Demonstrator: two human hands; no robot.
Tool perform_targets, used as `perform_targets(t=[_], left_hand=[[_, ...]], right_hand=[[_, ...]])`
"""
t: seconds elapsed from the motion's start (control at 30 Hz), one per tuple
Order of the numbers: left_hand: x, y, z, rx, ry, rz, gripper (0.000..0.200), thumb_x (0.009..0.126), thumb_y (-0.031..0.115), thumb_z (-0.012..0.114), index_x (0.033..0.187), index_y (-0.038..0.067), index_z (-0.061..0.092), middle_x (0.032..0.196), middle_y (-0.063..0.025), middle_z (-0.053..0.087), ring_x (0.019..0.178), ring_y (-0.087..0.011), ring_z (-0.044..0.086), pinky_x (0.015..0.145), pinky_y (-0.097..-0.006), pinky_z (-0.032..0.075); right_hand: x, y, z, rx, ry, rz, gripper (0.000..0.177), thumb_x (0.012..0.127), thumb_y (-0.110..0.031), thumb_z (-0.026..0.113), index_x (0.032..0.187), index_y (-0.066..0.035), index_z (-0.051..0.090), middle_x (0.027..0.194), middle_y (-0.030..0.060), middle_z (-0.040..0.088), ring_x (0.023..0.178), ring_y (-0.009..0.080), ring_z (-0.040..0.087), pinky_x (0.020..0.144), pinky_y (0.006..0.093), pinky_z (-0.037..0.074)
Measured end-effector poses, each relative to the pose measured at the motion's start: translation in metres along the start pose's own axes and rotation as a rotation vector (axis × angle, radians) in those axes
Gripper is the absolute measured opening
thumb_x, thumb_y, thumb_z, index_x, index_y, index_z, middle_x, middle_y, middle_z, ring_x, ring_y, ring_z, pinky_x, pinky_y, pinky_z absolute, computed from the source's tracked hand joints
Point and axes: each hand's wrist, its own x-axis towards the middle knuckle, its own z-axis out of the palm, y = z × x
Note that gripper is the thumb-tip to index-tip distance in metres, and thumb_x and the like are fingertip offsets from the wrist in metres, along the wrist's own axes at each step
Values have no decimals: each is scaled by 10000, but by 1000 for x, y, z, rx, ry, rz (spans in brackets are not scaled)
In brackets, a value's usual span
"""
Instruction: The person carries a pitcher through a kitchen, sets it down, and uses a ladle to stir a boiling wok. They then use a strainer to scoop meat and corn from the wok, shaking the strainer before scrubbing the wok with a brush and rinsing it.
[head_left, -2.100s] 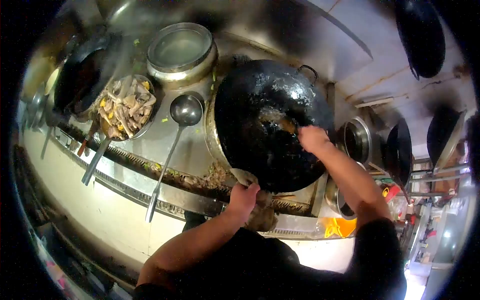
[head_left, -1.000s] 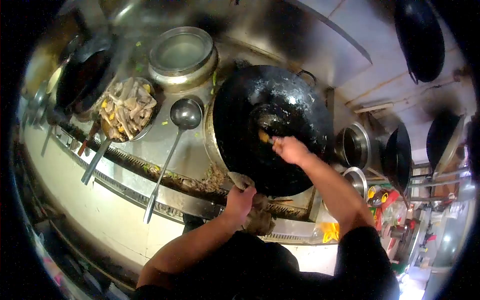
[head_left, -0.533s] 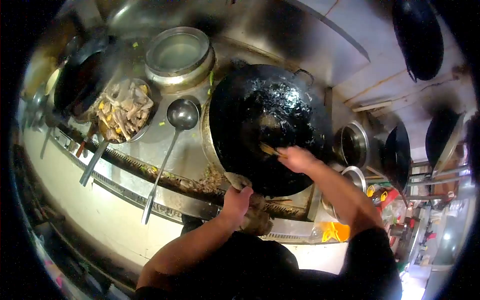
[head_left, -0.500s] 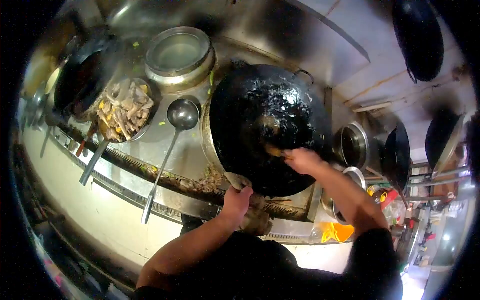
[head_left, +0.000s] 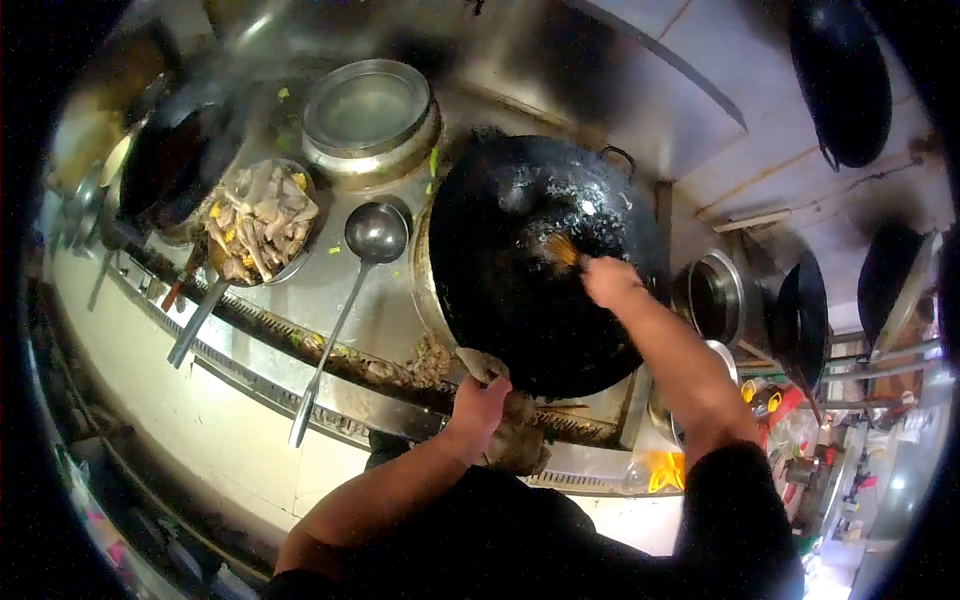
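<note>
A large black wok (head_left: pixel 520 320) with a wet, shiny inside rests on the stove. Over its middle, my right hand (head_left: pixel 612 283) is closed round the handle of a bristled brush (head_left: pixel 563 250), whose bristles touch the wok's inner surface. At the wok's near left edge, my left hand (head_left: pixel 482 398) grips a grey-brown cloth (head_left: pixel 482 365); the cloth covers the place where hand and rim meet. More cloth hangs below that hand.
Left of the wok lies a steel ladle (head_left: pixel 376 235). Beyond it are a pot of cloudy liquid (head_left: pixel 368 105), a strainer of meat pieces (head_left: pixel 262 222) and a steaming dark wok (head_left: pixel 165 170). Metal pots (head_left: pixel 712 295) stand at the right, near hanging woks (head_left: pixel 798 310).
My right hand and the brush have moved up and slightly right inside the wok. The view has shifted slightly. My left hand keeps its grip on the cloth.
</note>
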Motion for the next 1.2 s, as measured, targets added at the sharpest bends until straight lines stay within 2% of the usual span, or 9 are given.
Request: perform_targets(t=[0.07, 0.17, 0.53, 0.67, 0.73, 0.83, 0.93, 1.03, 1.2], left_hand=[[12, -14, -10, 303, -92, 73, 234, 798, 167, 582, 982, 23, 561, 810, -55, 570, 728, -163, 534, 599, -305, 439], [-16, 29, 8, 97, 43, -187, 253, 801, 172, 585, 1001, 20, 556, 828, -60, 580, 722, -168, 543, 592, -311, 443], [-14, 23, 8, 80, 22, -175, 229, 807, 178, 578, 999, 57, 548, 815, -47, 569, 636, -154, 521, 522, -308, 420], [-20, 29, 11, 99, 78, -156, 226, 803, 170, 578, 996, 56, 549, 821, -43, 571, 626, -136, 512, 507, -294, 406], [-4, 9, 5, 43, 41, -147, 228, 802, 166, 582, 996, 51, 550, 831, -44, 574, 641, -140, 518, 529, -296, 417], [-9, 15, 7, -2, 17, -147, 244, 797, 159, 590, 1006, 39, 550, 861, -49, 582, 698, -152, 535, 600, -303, 443], [-7, 9, 5, 15, 31, -97, 263, 795, 155, 595, 1023, 32, 549, 889, -57, 587, 778, -166, 547, 686, -312, 457], [3, -4, 2, 3, 14, -7, 270, 796, 154, 595, 1032, 33, 548, 901, -60, 587, 825, -164, 544, 726, -310, 455], [5, -12, -1, -110, -13, -37, 245, 798, 147, 584, 1012, 31, 554, 870, -50, 583, 793, -150, 537, 695, -295, 448]], right_hand=[[7, -36, -3, 113, 8, 10, 263, 862, -248, 495, 1050, -79, 566, 823, 204, 639, 806, 379, 626, 727, 474, 507], [-34, -36, -8, 49, -77, -127, 278, 860, -262, 497, 1079, -107, 569, 870, 206, 637, 838, 374, 623, 740, 470, 502], [-14, -18, -5, -56, -94, -78, 290, 850, -255, 518, 1092, -109, 583, 910, 198, 638, 868, 374, 614, 760, 456, 500], [-1, -48, -6, 303, 82, -17, 281, 844, -260, 520, 1064, -99, 587, 907, 192, 638, 868, 390, 605, 755, 463, 494], [-16, -50, 14, 308, 34, -225, 322, 864, -273, 499, 1136, -111, 558, 931, 211, 625, 874, 396, 591, 763, 465, 481], [-78, -28, -9, 141, -276, -30, 272, 850, -251, 507, 1102, -184, 582, 879, 184, 634, 865, 368, 611, 752, 440, 498], [-74, 24, -16, -335, -76, 159, 207, 827, -151, 501, 939, -34, 629, 922, 184, 655, 866, 323, 648, 745, 422, 523], [6, 39, -24, -33, 126, 203, 206, 843, -140, 458, 941, -37, 607, 859, 186, 662, 806, 332, 653, 699, 428, 529], [42, -54, 3, 157, 170, -271, 214, 839, -158, 495, 995, -25, 557, 869, 195, 634, 809, 390, 615, 707, 451, 508]])
